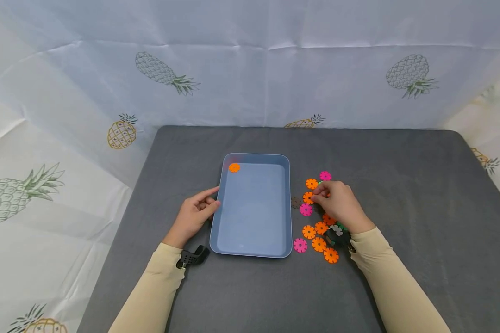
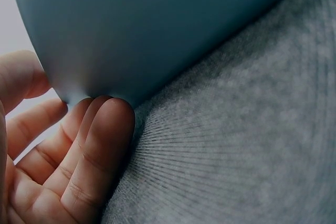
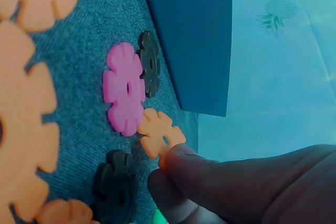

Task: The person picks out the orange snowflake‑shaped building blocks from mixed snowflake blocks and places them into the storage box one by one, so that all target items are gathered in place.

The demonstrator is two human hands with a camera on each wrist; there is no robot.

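My right hand (image 1: 339, 203) pinches an orange interlocking disc (image 3: 155, 129) between thumb and fingertip; notches run round its edge and a slot sits in its middle. A pink disc (image 3: 124, 88) and a black disc (image 3: 150, 62) lie close beside it, near the tray's right wall. On the other side, the fingertips of my left hand (image 1: 193, 212) touch the left wall of a blue tray (image 1: 252, 212). In the left wrist view its fingers (image 2: 107, 145) press lightly against the tray's outer side. One orange disc (image 1: 234, 167) lies in the tray's far left corner.
Several orange, pink, green and dark discs are scattered on the grey table (image 1: 421, 222) right of the tray, including a grey disc (image 1: 336, 230). Some are hidden beneath my right hand and wrist. A white pineapple-print cloth (image 1: 241, 83) hangs behind the table.
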